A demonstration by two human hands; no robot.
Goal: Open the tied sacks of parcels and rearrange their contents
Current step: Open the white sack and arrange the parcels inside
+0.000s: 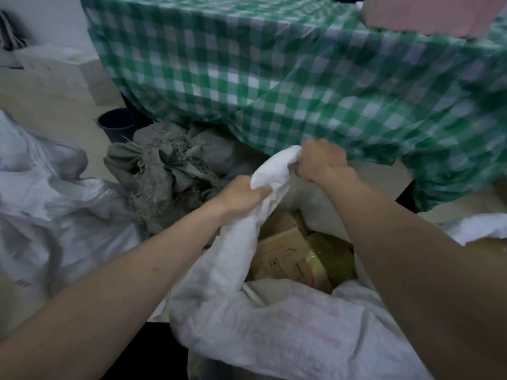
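A white woven sack (274, 325) stands open in front of me at the bottom centre. Both hands hold a bunched strip of its mouth, lifted above the opening. My left hand (241, 196) grips the lower part of the strip. My right hand (321, 160) grips its upper end. Inside the sack lie cardboard parcels (285, 259), one brown box with red print and yellow tape, and a yellowish packet (334, 256) beside it.
A table draped in green-and-white checked cloth (274, 78) stands right behind the sack. A tied grey sack (167, 171) with frayed fibres sits under its edge, next to a dark bucket (116, 124). More white sacks (41, 209) lie at the left. A pink box (433, 15) rests on the table.
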